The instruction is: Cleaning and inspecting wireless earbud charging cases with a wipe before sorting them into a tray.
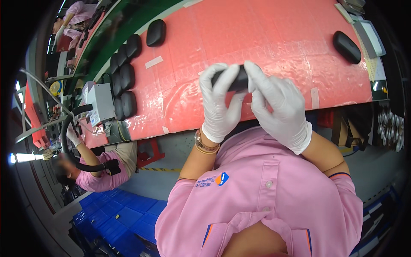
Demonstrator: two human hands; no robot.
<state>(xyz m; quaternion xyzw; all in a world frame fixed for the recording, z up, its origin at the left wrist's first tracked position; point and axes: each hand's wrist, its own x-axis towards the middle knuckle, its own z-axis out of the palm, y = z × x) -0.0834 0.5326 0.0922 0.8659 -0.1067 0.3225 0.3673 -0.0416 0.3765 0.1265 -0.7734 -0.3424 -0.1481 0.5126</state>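
Both my hands wear white gloves and are raised over the near part of the red-covered table (274,51). Between them is a smooth black rounded case (240,80). My left hand (220,100) grips it, with fingers curled over its left part and the thumb below. On its right end, the bent fingers of my right hand (278,100) press close together. Gloved fingers hide part of the case, and its exact kind cannot be made out.
Several similar black cases (127,77) cluster along the table's left edge. Another black case (156,33) lies nearby, and one more (346,47) is at the far right, beside a grey tray (369,38). A white box (101,103) stands left, near a person in pink (107,171).
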